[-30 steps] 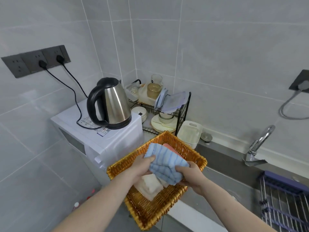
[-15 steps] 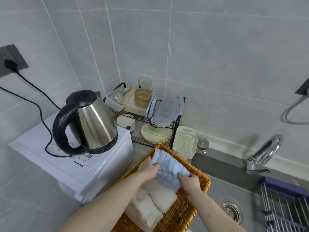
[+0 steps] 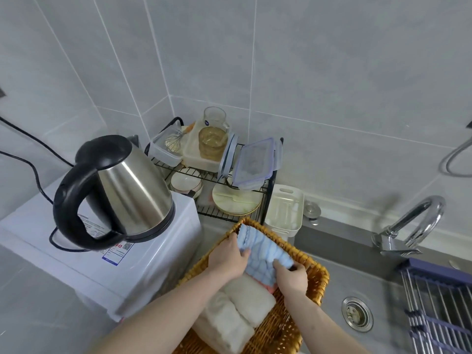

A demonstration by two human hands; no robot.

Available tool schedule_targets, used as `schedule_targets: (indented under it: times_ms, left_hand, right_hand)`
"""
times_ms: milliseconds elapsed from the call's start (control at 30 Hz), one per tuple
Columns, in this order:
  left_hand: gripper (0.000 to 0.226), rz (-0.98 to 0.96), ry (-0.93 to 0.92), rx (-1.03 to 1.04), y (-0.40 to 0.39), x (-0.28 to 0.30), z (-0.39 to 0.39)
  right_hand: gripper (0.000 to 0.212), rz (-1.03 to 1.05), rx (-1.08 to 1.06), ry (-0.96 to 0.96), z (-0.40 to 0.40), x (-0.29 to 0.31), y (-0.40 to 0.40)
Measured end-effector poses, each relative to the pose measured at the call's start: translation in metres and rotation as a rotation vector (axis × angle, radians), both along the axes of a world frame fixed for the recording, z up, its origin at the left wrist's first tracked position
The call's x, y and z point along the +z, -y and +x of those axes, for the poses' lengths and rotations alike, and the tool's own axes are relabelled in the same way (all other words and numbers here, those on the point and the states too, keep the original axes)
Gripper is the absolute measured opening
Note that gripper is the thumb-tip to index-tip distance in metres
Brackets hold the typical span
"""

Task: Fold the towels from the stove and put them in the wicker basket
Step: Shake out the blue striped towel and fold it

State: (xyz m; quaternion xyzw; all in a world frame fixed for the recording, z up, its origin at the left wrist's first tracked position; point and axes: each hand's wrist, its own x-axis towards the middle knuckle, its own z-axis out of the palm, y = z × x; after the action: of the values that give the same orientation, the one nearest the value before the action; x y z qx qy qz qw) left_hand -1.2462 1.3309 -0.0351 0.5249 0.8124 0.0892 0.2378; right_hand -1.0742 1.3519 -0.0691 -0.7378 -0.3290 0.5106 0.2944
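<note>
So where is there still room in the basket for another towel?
The wicker basket shows bare weave along its right side, between the right hand and the rim, and below it beside the white towels. The far end is crowded: both hands, the left hand too, hold the blue towel over a pink one.

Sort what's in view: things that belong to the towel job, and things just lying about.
Job: blue towel, gripped by left hand and right hand; white folded towels; pink towel; wicker basket.

Lying about: electric kettle; dish rack; glass jug; plates; tap; sink drain.
</note>
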Motion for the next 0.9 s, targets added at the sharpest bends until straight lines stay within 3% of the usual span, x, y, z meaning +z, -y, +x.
schedule_targets:
  times_ms: [100, 167, 300, 433, 500, 633, 767, 900]
  left_hand:
    - [0.042, 0.253, -0.189, -0.223, 0.019, 0.008, 0.003]
    - [0.041, 0.363, -0.214, -0.409, 0.025, 0.003, 0.001]
    - [0.051, 0.208, -0.170, -0.592, 0.021, -0.013, -0.002]
    - [0.063, 0.048, -0.178, -0.620, 0.016, -0.027, -0.001]
    - [0.064, 0.002, -0.190, -0.629, 0.015, -0.028, -0.003]
    - [0.072, -0.076, -0.195, -0.632, 0.010, -0.025, -0.003]
    - [0.082, -0.151, -0.125, -0.589, 0.005, -0.011, 0.003]
    - [0.076, -0.088, -0.072, -0.513, 0.012, 0.005, 0.007]
  right_hand:
    - [0.063, 0.065, 0.004, 0.017, 0.002, -0.004, 0.003]
    - [0.067, 0.111, 0.020, 0.027, 0.005, -0.006, 0.009]
    - [0.061, 0.317, 0.118, 0.190, 0.008, -0.007, 0.025]
    - [0.041, 0.686, 0.572, 0.655, 0.015, -0.010, 0.039]
    - [0.046, 0.606, 0.765, 0.766, 0.012, -0.007, 0.041]
    - [0.061, 0.417, 0.915, 0.799, 0.009, 0.003, 0.039]
    - [0.064, 0.352, 0.963, 0.768, 0.008, 0.011, 0.036]
    - [0.067, 0.394, 0.954, 0.713, 0.018, 0.023, 0.037]
